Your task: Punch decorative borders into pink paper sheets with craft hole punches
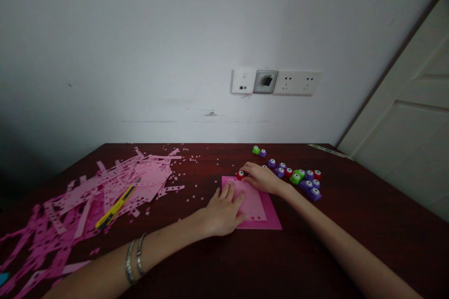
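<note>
My left hand point(224, 212) lies flat with its fingers spread on a light pink sheet of paper point(254, 201), which rests on a darker pink sheet point(272, 219). Small cut-out shapes show along the light sheet's near edge. At the far edge of the papers, my right hand point(261, 177) has its fingers closed around a small red craft punch point(240, 175). The fingers partly cover the punch, so its exact seat on the paper is hard to see.
Several purple, green and red craft punches point(296, 178) stand to the right, with a green one point(256, 150) farther back. Punched pink paper strips point(84, 191) are heaped at left, under a yellow utility knife point(117, 206). Tiny cut-outs litter the dark table point(210, 266). Behind is a wall point(157, 56).
</note>
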`<state>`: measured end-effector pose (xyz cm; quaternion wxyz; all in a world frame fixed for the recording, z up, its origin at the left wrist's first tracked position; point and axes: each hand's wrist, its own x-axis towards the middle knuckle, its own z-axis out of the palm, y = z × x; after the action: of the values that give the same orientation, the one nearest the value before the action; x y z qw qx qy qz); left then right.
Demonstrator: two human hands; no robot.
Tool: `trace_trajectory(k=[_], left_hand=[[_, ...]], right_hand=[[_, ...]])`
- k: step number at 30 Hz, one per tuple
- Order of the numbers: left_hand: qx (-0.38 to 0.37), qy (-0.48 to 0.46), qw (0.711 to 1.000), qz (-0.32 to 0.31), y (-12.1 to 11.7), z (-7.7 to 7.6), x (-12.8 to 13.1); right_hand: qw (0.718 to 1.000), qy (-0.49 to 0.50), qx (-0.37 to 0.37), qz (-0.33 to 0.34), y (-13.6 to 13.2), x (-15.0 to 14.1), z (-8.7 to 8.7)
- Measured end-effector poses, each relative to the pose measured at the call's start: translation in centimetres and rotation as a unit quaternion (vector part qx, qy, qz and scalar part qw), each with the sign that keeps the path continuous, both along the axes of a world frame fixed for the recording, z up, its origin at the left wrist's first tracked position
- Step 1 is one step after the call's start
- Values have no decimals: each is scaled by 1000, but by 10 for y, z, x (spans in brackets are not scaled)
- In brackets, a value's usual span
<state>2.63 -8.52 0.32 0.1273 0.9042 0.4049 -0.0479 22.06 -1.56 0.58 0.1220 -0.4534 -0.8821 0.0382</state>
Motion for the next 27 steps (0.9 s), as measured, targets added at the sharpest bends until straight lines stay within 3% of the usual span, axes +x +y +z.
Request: trace_trajectory(k=[7, 16, 21, 27], left_hand=[[13, -4, 1000, -3, 2, -7, -1], [7, 3, 1000, -5, 1, -3, -1], [8, -9, 1000, -3, 0, -5, -2], [-11, -18, 1000, -23, -8, -1, -2]], right_hand=[[1000, -4, 11, 0, 1, 0, -1], [999, 44, -1, -9, 11, 11, -9], [994, 96, -11, -46, 15, 16, -7], [994, 25, -21, -108, 13, 16, -4]])
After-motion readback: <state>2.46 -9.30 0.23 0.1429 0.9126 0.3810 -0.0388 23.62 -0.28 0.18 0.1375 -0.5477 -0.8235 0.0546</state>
